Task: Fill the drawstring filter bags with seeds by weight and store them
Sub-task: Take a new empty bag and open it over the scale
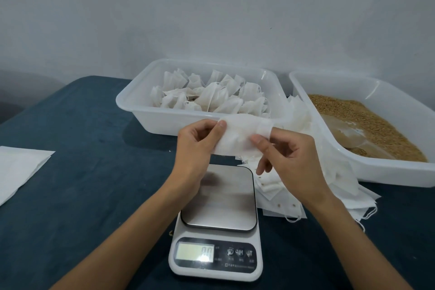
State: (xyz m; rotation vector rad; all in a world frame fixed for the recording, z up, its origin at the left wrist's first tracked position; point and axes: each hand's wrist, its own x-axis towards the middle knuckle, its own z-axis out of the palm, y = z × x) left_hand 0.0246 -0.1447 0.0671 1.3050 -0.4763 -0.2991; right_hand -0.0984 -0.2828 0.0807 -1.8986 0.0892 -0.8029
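Filter bag, white, empty-looking, held flat in the air above the far edge of the scale, both ends pinched. Left hand: thumb on top, fingers curled beneath, gripping the bag's left end. Right hand: thumb and forefinger pinch the right end; the other fingers hang loose below, gripping nothing.

Scale platform bare steel, display lit, digits hard to read through glare. Open dark blue tablecloth left of the scale and forearms, out to a flat white sheet cut off by the left frame edge.

Just beyond the hands, a clear tray holds tied-off filled bags; its near rim sits close behind the held bag. To the right, a second tray of brown seeds, partly cut off at the frame edge; a translucent scoop lies in the seeds, outline faint. Between trays and scale, a loose heap of spare bags, partly hidden behind the right hand and wrist, strings trailing off its near edge
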